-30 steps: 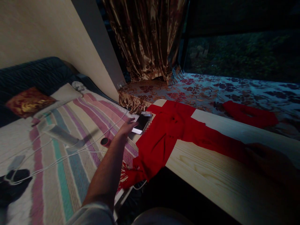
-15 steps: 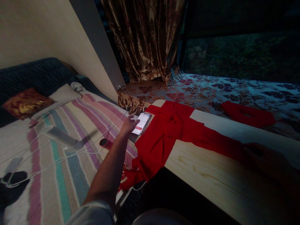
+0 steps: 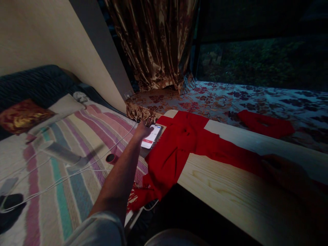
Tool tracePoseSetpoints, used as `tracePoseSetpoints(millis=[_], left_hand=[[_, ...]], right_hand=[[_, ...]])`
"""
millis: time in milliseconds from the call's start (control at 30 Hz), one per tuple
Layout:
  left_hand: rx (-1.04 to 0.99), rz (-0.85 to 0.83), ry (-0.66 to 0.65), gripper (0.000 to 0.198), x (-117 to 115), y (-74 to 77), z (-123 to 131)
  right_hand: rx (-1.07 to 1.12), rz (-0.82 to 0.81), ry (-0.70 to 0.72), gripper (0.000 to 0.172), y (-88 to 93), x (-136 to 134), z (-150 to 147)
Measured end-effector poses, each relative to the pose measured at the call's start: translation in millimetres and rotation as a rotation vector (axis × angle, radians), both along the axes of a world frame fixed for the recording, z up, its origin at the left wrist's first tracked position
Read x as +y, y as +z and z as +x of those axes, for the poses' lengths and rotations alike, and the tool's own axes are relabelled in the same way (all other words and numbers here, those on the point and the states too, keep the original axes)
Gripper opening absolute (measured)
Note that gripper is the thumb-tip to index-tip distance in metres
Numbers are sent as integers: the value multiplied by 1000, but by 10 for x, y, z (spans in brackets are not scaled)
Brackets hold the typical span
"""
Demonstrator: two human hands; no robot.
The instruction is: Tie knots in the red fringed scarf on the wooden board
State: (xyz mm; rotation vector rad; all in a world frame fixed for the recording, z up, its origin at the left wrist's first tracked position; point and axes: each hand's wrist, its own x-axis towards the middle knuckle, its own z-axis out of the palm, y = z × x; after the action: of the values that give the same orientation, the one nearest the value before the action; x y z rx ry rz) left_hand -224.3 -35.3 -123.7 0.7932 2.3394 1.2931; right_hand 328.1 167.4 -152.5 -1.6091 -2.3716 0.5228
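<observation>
My left hand (image 3: 144, 131) is at the left edge of a lit smartphone (image 3: 151, 137), thumb over its screen, other fingers apart beyond its upper left side. The phone is at the near-left end of the wooden table, beside a red garment (image 3: 180, 143). That garment lies spread and wrinkled across the boards, one long strip reaching right and a fringed-looking part hanging off the near edge. In deep shadow, my right hand (image 3: 282, 169) rests on the strip's right part, its fingers looking outstretched; their tips are hard to make out.
The pale wooden table (image 3: 217, 186) stretches away to the right. Another red cloth (image 3: 265, 123) lies on the flowered window-seat cover (image 3: 212, 94). On the striped bed (image 3: 84, 133) are a red-rimmed round object (image 3: 110, 158), a white box-like object (image 3: 60, 152) and white cables (image 3: 53, 184).
My left thumb has moved over the phone screen and the fingers have stretched away from it. My right hand stays on the red garment. The view has shifted slightly.
</observation>
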Motion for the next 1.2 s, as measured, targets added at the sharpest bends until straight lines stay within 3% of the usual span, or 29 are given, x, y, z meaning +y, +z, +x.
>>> tracePoseSetpoints(millis=[100,233,433,567,700,867,967,1200], left_hand=[[298,17,-35,56,69,130,352],[481,98,-360,40,192,278,1066],[597,157,-935,72,396,412,2100],[731,129,-1150,88,662,312,2519],[737,118,-1181,91,926,43,2602],[659,191,-1112,72,1018,-256,2487],[673,212,-1094,66,1017,-301,2471],[675,157,-1078,63,1063,-311,2482]], right_hand=[[17,-7,17,45,38,-37,-39],[58,32,41,39,126,-99,-68],[97,16,117,29,189,-138,4],[133,29,153,22,143,-119,33],[185,50,103,19,138,-112,53],[179,97,43,24,238,-129,98],[127,78,39,28,341,-115,172],[-274,-211,214,22,649,-17,571]])
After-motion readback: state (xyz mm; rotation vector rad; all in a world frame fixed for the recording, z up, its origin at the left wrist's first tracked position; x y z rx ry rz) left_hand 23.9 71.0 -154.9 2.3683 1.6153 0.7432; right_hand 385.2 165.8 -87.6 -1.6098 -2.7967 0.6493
